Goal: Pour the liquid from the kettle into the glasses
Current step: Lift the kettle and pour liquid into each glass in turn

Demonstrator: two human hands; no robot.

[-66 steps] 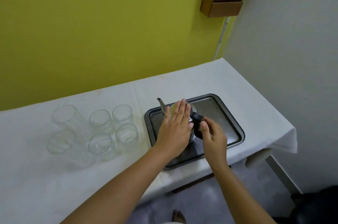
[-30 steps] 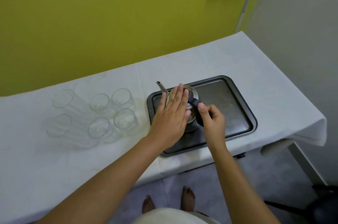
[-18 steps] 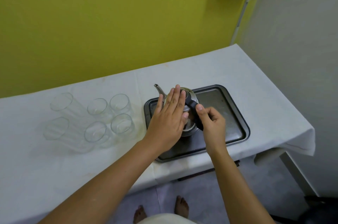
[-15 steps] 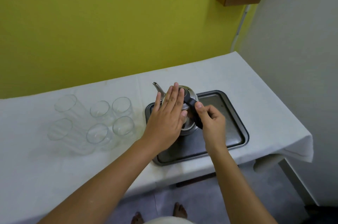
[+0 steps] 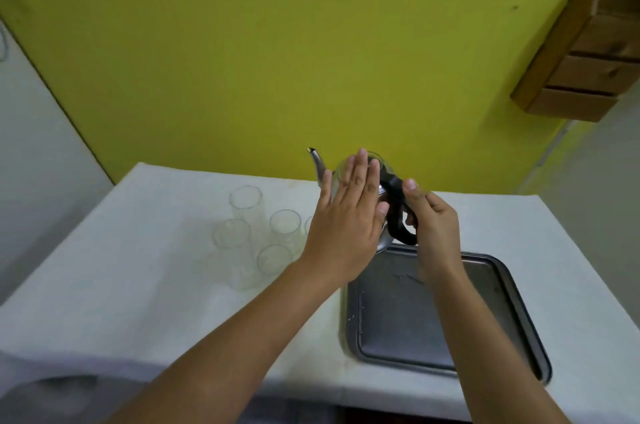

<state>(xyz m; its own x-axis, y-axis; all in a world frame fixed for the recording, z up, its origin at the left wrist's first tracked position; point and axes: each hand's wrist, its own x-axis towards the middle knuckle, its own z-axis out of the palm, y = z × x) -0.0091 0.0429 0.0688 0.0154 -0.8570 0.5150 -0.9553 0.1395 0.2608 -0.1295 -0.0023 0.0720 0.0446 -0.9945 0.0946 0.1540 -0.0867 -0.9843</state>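
A small steel kettle (image 5: 320, 169) with a thin spout and a black handle hangs in the air above the far edge of the dark tray (image 5: 398, 319). My right hand (image 5: 433, 226) grips the black handle. My left hand (image 5: 349, 215) lies flat, fingers together, against the lid and left side of the kettle. The spout points up and to the left. Several empty clear glasses (image 5: 244, 205) stand in a cluster on the white cloth just left of my left hand; one is partly hidden behind it.
The table (image 5: 138, 285) wears a white cloth and ends at the yellow wall behind. A wooden drawer box (image 5: 585, 52) hangs on the wall at the upper right. The tray holds nothing now.
The kettle has come up off the tray and moved left toward the glasses, both hands staying on it. The camera has shifted, so the table sits lower in view.
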